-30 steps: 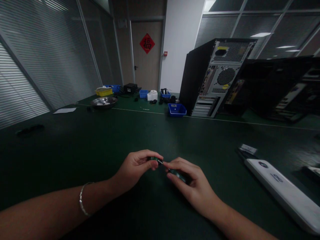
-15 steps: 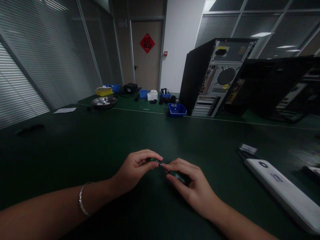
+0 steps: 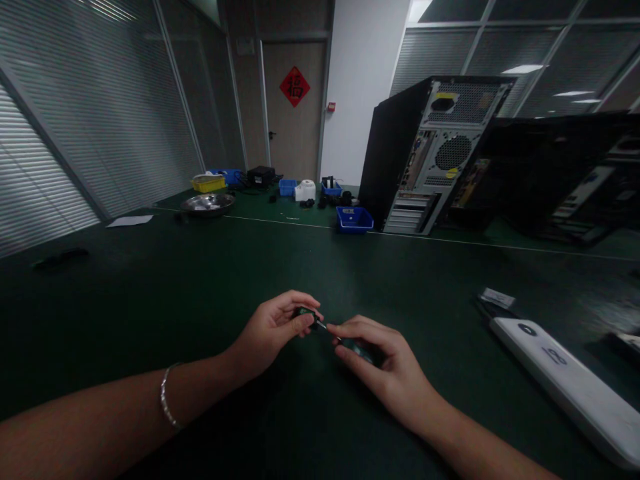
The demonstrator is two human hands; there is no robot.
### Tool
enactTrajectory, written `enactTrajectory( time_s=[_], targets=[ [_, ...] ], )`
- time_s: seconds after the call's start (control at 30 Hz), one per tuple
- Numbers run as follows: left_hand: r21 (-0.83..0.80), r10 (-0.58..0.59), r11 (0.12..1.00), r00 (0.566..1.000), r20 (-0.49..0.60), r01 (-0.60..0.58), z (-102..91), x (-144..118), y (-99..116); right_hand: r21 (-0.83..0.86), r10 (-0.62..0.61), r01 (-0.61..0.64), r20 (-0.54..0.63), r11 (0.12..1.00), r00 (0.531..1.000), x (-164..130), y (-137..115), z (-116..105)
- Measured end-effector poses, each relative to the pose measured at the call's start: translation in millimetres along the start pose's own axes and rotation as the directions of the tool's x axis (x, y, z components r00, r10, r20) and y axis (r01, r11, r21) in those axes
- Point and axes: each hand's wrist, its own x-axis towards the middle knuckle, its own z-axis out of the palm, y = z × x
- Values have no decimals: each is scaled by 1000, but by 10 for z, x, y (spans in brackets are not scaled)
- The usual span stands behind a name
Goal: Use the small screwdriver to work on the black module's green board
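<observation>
1. Pinching a small dark part (image 3: 303, 313) between thumb and forefinger, the left hand (image 3: 273, 330) is keeping a narrow grip on it just above the worktop (image 3: 150, 293), a bracelet (image 3: 167, 405) showing on that wrist.
2. Meeting it from the right, the right hand (image 3: 387, 373) is closing its grip on a thin tool (image 3: 345, 342), whose tip is touching the part; whether it is a screwdriver or a probe is too blurred to tell.
3. Judging by this, the person is working the tip into the part, and any further move is calling for a steady left hold and a light, straight push along the tool.
4. Lying on the far left are a dark strip (image 3: 60, 257) and a sheet of paper (image 3: 129, 221); further back are sitting a metal bowl (image 3: 207, 203), a yellow tray (image 3: 208, 183) and blue bins (image 3: 354, 219).
5. Standing behind the bins is a computer case (image 3: 430, 153), back panel facing this way.
6. Lying near the right forearm is a long white device (image 3: 565, 383), well apart from the hands, so nothing is crowding the part.
</observation>
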Motion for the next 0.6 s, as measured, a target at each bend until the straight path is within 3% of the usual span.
enactTrajectory(
  time_s=[0.1,0.23,0.47,0.6],
  targets=[
    [32,-3,999,1000,22,2,2,3,16,1,14,-14,-37,1000,999,-7,31,-9],
    [137,-3,990,981,193,-24,6,-35,57,1,39,-39,-68,999,997,-4,58,-27],
    [335,101,905,898,429,-262,8,-73,120,-14,58,-59,-69,998,996,1,55,-9],
    [367,208,846,873,441,-387,8,-59,108,-50,67,-70,-70,996,995,-12,85,-1]
  ],
)
